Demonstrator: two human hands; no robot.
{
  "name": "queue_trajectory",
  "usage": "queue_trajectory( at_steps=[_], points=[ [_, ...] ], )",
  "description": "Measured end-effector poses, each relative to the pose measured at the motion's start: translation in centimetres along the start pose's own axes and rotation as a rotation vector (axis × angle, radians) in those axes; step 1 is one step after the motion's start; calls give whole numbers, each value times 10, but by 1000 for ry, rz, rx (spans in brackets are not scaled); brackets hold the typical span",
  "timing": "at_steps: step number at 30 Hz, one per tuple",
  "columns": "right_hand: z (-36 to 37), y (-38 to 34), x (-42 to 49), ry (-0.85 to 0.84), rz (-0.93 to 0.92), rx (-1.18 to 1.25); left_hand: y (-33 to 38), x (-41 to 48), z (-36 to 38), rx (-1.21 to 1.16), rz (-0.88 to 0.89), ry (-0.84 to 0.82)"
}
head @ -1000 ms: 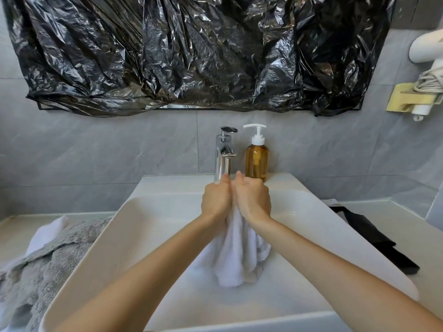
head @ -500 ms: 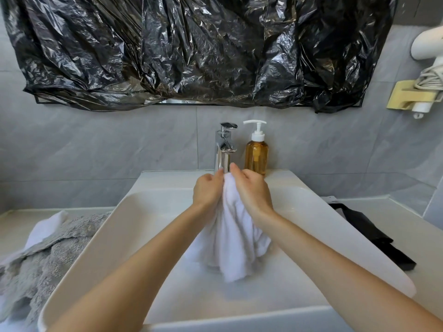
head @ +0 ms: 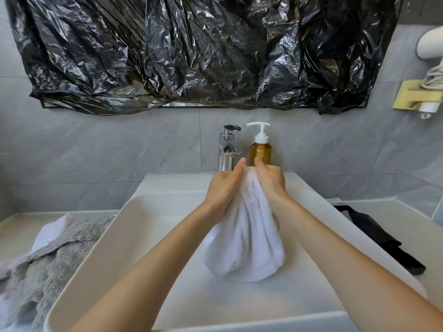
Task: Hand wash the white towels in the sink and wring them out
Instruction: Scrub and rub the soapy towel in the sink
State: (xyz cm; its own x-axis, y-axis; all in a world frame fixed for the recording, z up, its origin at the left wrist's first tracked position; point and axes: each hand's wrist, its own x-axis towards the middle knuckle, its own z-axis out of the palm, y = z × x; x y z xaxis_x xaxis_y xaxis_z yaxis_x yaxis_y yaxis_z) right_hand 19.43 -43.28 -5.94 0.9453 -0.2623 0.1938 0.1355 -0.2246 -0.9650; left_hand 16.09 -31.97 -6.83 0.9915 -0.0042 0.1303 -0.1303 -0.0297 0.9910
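Lying far left on the counter (head: 14, 226), one grey towel (head: 48, 264) was heaped against the sink's outer left wall, with one white cloth (head: 51, 232) poking from under it. One white rectangular sink (head: 134, 219) filled the middle; its left floor was bare, with open room between the left rim and the forearm. One left hand (head: 224, 194) and one right hand (head: 272, 182) met over the back of the basin, both curled round the bunched top of one white towel (head: 244, 245), thumbs pointing up, grip tight on the fabric. The towel hung down from the hands in folds, its rounded lower end low over the basin floor; contact could not be told. Behind the hands stood one chrome tap (head: 229, 148) and, just right of it, one amber pump bottle (head: 260, 149), near the fingertips. One black plastic sheet (head: 203, 51) covered the mirror above. Right of the sink, one black object (head: 374, 236) lay along the counter close to the rim. One white hair dryer (head: 431, 44) hung at the far right wall.
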Motion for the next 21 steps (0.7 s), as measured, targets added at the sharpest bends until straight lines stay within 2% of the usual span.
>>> queue_trajectory(
  at_steps=[3,5,7,9,11,13,14,16,17,19,21],
  points=[
    [-15,-10,3,-12,79,165,-3,-4,-14,207,-60,-54],
    [-23,-14,2,-17,109,267,-4,-9,-18,208,-236,-247],
    [-29,-17,-1,-22,116,348,-6,-10,-23,207,-346,-357],
    [-33,-17,-2,2,91,370,-3,-6,-29,235,-340,-274],
    [-38,-12,1,79,-66,174,2,1,-39,182,-272,-99],
    [-42,-5,0,113,-262,-273,8,5,-48,74,-194,33],
    [-42,0,0,104,-303,-422,10,7,-51,21,-171,75],
    [-36,5,-1,-2,-318,-551,9,11,-50,-79,-150,116],
    [-31,8,-2,-117,-310,-526,9,13,-48,-101,-139,129],
    [-15,15,-7,-392,-259,-315,9,13,-40,-107,-119,103],
    [2,21,-17,-542,-238,-223,12,11,-37,-109,-101,70]
  ],
)
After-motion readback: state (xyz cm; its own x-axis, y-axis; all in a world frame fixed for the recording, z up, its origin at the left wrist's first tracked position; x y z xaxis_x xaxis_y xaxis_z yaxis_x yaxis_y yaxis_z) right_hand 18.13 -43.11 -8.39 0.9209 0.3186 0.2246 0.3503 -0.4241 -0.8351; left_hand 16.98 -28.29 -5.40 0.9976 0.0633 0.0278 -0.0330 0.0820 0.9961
